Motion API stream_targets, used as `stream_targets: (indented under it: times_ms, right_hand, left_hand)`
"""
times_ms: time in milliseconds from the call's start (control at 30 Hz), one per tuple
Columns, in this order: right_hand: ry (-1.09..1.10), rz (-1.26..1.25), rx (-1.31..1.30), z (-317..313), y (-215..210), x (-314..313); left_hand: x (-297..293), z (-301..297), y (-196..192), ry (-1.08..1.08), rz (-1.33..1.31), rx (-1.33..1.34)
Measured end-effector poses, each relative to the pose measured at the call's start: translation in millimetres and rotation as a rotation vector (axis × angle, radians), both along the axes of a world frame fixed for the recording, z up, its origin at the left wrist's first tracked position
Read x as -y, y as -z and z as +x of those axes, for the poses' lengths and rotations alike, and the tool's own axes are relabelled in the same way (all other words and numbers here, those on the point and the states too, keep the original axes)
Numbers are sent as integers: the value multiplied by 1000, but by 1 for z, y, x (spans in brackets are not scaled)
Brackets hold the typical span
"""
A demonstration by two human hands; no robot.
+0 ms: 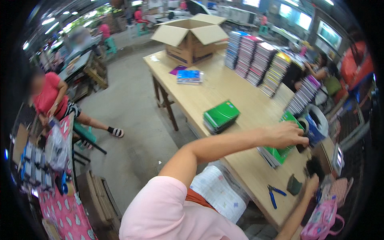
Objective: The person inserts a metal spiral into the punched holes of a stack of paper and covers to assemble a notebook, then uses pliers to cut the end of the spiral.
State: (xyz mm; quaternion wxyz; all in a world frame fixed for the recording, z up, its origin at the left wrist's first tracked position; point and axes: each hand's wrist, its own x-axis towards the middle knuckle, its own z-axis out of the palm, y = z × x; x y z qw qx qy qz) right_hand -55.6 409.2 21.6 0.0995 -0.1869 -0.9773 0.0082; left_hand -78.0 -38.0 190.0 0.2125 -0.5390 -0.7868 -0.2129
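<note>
My left hand (287,135) reaches across a stack of green notebooks (276,157) at the table's right end. Its fingers curl downward beside a blue tape dispenser (317,129); what they hold, if anything, is hidden. Lower down, my right hand (312,185) rests near the table's right edge, just below a black, fuzzy-looking thing (314,165). Its fingers are too small and blurred to read. Between my right hand and the blue-handled cutting pliers (274,196) lies a small dark green object (294,185). Another green notebook stack (221,116) sits mid-table.
Tall notebook stacks (254,64) line the table's far right side. An open cardboard box (191,44) and a blue packet (189,77) are at the far end. A pink bag (323,218) lies lower right. A person (54,94) sits at left beside another table.
</note>
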Motion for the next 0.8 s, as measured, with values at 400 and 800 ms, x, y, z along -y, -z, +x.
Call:
stream_targets:
  times_ms: [400, 800]
  right_hand:
    - [-170, -125, -178, 66, -45, 46]
    - [-567, -956, -289, 91, -17, 222]
  left_hand:
    - [49, 61, 205, -72, 814, 518]
    - [15, 58, 202, -406, 779, 499]
